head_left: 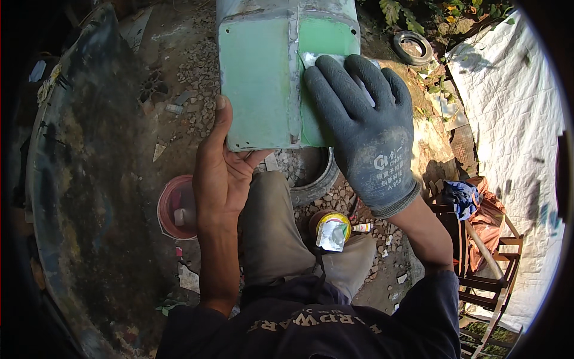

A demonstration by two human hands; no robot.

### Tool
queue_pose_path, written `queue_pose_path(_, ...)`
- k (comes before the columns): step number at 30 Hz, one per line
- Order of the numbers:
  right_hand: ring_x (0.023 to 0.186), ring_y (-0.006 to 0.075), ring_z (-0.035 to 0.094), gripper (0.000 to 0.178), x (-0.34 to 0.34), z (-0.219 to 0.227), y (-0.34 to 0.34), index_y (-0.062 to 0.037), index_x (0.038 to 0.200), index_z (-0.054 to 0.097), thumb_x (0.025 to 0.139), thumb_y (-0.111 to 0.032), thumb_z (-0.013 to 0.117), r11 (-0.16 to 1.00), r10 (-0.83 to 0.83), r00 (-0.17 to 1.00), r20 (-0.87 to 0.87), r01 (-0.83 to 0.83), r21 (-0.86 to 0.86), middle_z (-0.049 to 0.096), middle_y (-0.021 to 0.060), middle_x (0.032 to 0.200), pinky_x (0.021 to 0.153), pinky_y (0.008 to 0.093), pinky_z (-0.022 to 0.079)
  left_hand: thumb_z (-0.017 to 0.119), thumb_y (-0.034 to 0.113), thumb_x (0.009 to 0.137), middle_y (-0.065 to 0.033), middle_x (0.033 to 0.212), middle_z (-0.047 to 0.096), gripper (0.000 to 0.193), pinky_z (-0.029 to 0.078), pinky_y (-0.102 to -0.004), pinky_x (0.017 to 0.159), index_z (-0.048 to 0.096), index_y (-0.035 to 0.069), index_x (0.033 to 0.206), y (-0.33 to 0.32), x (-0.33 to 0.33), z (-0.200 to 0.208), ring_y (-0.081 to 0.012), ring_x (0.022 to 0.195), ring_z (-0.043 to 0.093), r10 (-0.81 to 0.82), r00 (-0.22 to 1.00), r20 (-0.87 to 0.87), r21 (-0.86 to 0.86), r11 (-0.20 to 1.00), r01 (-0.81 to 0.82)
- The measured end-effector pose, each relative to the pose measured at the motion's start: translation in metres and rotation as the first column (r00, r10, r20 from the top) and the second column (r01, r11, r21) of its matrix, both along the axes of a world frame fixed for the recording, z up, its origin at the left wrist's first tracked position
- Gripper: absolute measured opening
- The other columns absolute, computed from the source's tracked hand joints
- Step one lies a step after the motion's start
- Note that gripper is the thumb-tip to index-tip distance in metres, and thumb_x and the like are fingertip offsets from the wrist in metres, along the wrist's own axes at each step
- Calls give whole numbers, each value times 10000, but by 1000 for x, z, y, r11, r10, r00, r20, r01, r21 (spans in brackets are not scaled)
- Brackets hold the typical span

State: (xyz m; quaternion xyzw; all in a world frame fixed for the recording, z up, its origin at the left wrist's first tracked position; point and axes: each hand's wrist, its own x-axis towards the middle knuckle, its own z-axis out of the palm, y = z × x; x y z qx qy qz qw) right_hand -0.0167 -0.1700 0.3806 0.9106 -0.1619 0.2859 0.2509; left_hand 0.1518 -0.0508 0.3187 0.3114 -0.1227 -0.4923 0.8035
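Note:
A pale green, box-like panel [257, 84] with a raised middle seam and small corner holes is in front of me. My left hand [224, 173], bare, grips its lower left corner, with the thumb up along the side and the fingers curled under the bottom edge. My right hand [368, 119], in a dark grey rubber-coated glove, presses on the right half of the panel. Under its fingers is a thin, flat, silvery sheet [309, 58], like a spreader, mostly covered by the glove. The right thumb is hidden.
Between my legs and nearby stand an open tin [320, 218] with a silvery sheet [332, 235] on it, a small tube [362, 227] and a tyre-like ring [323, 182]. A reddish bucket [170, 206] is at left. A rusty metal frame [502, 263] and white tarp [508, 102] stand at right.

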Motion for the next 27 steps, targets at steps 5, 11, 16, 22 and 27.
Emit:
queue_pose_path(5, 1283, 352, 572, 582, -22, -21, 33, -64, 1363, 666, 803, -223, 658, 991, -32, 997, -75, 42, 125, 602, 106, 1429, 1045, 618, 443, 581, 338, 1104, -138, 1360, 686, 479, 647, -460, 988, 547, 6, 1447, 0, 4, -4, -250, 1184, 727, -25, 1000, -5, -21, 999, 25)
queue_pose_path(11, 1288, 352, 570, 566, -44, -39, 65, -71, 1334, 692, 789, -220, 656, 977, -63, 992, -113, 84, 195, 595, 114, 1448, 1042, 631, 454, 576, 332, 1106, -143, 1351, 692, 472, 640, -463, 1005, 550, 3, 1445, -2, 2, -5, -255, 1195, 722, 2, 1000, -14, -19, 1000, -2)
queue_pose_path(16, 1302, 350, 571, 562, -59, -49, 78, -79, 1326, 701, 779, -203, 669, 959, -11, 984, -176, 60, 277, 589, 114, 1475, 1037, 618, 475, 590, 375, 1093, -135, 1425, 631, 565, 611, -472, 1041, 487, 18, 1518, 0, 5, -11, -255, 1242, 691, 6, 999, 48, 11, 1000, -6)
queue_pose_path(22, 1269, 327, 597, 619, -45, 9, 62, -118, 1382, 678, 770, -207, 707, 970, -27, 995, -100, 50, 236, 657, 68, 1390, 1048, 574, 483, 589, 387, 1092, -151, 1420, 632, 580, 617, -473, 1031, 488, -3, 1509, 2, 2, -7, -260, 1263, 680, -10, 998, 58, 14, 1000, 9)
queue_pose_path(27, 1254, 379, 627, 726, 4, 34, -10, -88, 1372, 680, 677, 102, 593, 993, 69, 994, 83, -77, 90, 692, 123, 1359, 1069, 492, 501, 594, 393, 1088, -155, 1434, 618, 585, 610, -486, 1043, 490, -5, 1504, 1, 0, -12, -272, 1291, 662, -8, 998, 55, 14, 1000, 7)
